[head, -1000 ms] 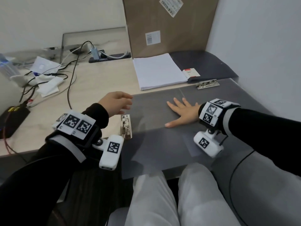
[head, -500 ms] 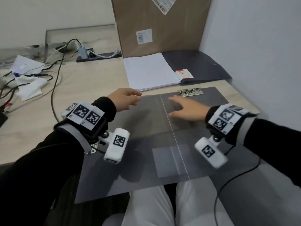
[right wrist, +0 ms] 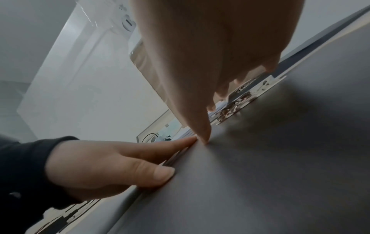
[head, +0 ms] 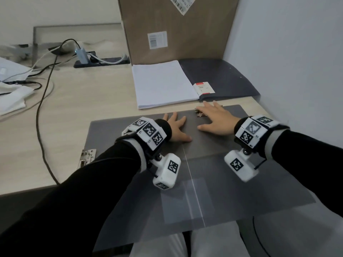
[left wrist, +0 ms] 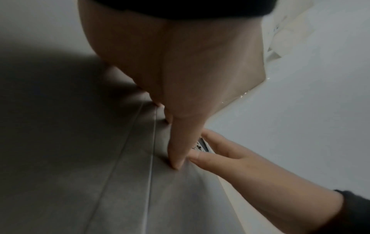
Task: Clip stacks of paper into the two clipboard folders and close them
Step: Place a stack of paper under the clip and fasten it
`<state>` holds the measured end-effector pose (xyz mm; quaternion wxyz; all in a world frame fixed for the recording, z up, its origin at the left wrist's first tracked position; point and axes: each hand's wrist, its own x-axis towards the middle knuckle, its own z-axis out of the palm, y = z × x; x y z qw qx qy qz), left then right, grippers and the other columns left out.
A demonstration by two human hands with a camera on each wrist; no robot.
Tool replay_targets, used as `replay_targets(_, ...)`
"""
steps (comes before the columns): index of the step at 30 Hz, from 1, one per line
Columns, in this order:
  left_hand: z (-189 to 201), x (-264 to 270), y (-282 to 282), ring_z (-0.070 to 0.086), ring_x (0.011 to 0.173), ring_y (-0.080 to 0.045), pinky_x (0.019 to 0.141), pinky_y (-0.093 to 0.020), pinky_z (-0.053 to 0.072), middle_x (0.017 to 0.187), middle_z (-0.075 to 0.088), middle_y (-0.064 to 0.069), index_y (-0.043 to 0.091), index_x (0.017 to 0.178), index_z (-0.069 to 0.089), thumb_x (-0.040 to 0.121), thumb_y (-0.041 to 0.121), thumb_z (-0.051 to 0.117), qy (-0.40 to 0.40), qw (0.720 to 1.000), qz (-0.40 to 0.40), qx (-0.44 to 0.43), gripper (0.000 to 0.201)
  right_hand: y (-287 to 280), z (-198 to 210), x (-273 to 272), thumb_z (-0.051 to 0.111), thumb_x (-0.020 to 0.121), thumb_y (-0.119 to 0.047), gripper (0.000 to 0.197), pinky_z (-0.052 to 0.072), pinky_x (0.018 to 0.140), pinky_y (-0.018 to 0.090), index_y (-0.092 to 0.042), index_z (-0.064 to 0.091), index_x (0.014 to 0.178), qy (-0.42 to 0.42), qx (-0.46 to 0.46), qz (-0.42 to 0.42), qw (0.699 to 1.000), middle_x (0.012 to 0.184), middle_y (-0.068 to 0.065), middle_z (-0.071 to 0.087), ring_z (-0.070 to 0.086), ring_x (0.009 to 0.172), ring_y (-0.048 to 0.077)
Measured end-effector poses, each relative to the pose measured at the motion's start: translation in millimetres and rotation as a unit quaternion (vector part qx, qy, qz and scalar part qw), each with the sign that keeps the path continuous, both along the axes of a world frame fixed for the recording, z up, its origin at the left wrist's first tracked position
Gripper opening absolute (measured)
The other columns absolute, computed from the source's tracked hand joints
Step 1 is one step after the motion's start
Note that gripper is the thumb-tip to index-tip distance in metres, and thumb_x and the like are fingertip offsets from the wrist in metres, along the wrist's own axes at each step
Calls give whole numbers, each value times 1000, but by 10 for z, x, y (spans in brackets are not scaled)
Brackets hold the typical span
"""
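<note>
The grey clipboard folder (head: 219, 145) lies open and flat at the desk's (head: 83, 108) near edge, its near part overhanging the person's lap, with a thin fold line running front to back down its middle. The left hand (head: 176, 127) rests palm down on the folder just left of that line, fingers straight and spread, holding nothing. The right hand (head: 215, 117) lies flat just right of it, fingers stretched out, their tips at the metal clip (head: 199, 113) on the folder's far edge; I cannot tell whether they press it. In the wrist views the two hands nearly meet at the fold. A second metal clip (head: 87, 157) sticks out at the folder's left edge. Beyond the far edge a stack of white paper (head: 163, 84) lies on a second, dark folder (head: 222, 78) in the desk's far right corner, against a cardboard box (head: 176, 26). Cables (head: 46, 89) trail across the desk's left side
</note>
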<state>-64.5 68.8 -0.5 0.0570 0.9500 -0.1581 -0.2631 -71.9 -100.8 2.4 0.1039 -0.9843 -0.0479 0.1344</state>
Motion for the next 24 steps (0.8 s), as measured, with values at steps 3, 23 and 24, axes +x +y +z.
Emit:
replay_targets(3,-20,-20,98,-18,147,-28,117,-53,1,159,-18,4,35,150,-7,81,63,51,5,1000,-10,-7,95,84,6,62,51,90,-49,76,8,119,50,-29,12,152,-5,-19,9,1000,162,-2,-2,-6,149,26)
replay_targets(23,-79,28,133,-18,147,-25,115,-61,-2,158,-22,6,38,148,-10,80,68,47,2,1000,-27,-4,94,65,-259,145,43,94,-47,60,2,115,61,-27,21,147,-27,70,9,997,161,-7,5,-5,149,20)
replay_targets(24,-80,25,133,-18,147,-25,115,-61,-2,158,-22,6,39,148,-10,79,68,47,2,1000,-27,-4,94,61,-264,143,42,95,-47,60,2,115,61,-27,22,147,-25,68,11,997,161,-7,4,-5,149,20)
